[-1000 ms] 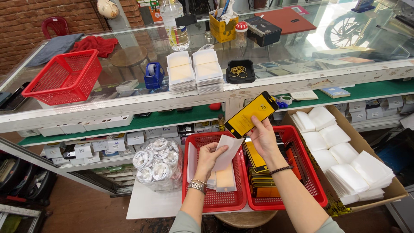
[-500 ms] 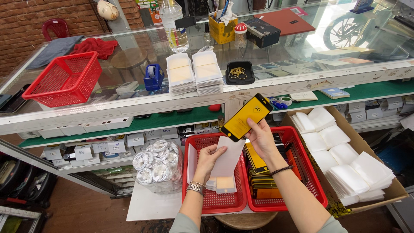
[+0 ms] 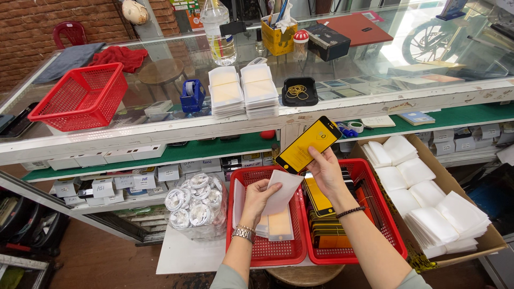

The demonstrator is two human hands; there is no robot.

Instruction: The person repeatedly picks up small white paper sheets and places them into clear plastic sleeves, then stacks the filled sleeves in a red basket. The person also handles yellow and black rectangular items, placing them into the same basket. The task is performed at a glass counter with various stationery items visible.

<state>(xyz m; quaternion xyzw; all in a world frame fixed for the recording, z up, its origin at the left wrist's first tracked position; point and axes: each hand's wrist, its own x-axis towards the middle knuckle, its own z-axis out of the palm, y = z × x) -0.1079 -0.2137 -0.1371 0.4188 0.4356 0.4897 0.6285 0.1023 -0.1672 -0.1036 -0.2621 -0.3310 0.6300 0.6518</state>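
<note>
An empty red basket (image 3: 80, 97) is set at the left end of the glass counter (image 3: 160, 126). Two stacks of white sleeves (image 3: 243, 92) are placed near its middle, with a blue tape dispenser (image 3: 191, 96) to their left and a black tray of rubber bands (image 3: 300, 91) to their right. A cardboard box of white envelopes (image 3: 433, 203) is seen at the lower right, and a clear bag of coiled white cables (image 3: 195, 206) is kept below the counter.

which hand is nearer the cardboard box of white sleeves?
Right. The right hand holds a yellow screen protector above the right red basket, which sits beside the cardboard box. The left hand holds a white sleeve over the left red basket, farther away.
</note>
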